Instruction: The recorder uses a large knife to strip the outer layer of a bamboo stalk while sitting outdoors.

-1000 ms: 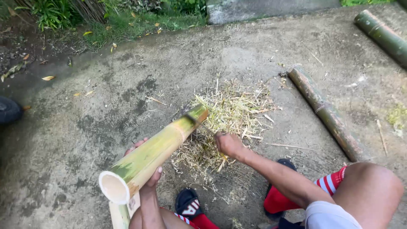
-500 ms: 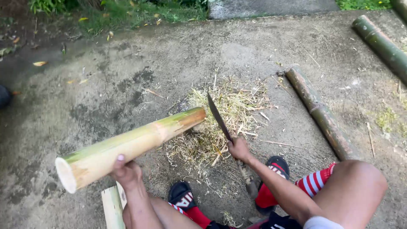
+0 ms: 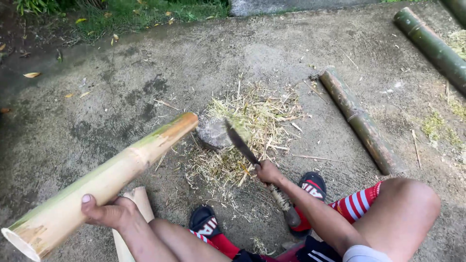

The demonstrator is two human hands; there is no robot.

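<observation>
The left hand (image 3: pixel 114 213) is gripping the mostly stripped bamboo pole (image 3: pixel 104 179), fingers wrapped around it, while the right hand (image 3: pixel 268 171), beside the shavings pile (image 3: pixel 247 131), is clenching a knife (image 3: pixel 241 143) (green tip skin remaining).

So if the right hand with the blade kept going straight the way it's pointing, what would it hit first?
Probably the flat stone amid the straw shavings, just past the blade held by the right hand. Depth is unclear; the bamboo pole tip lies left of that line.

left hand (image 3: pixel 109 212): fingers curled, gripping | right hand (image 3: pixel 268 172): fist closed, arm extended
</observation>
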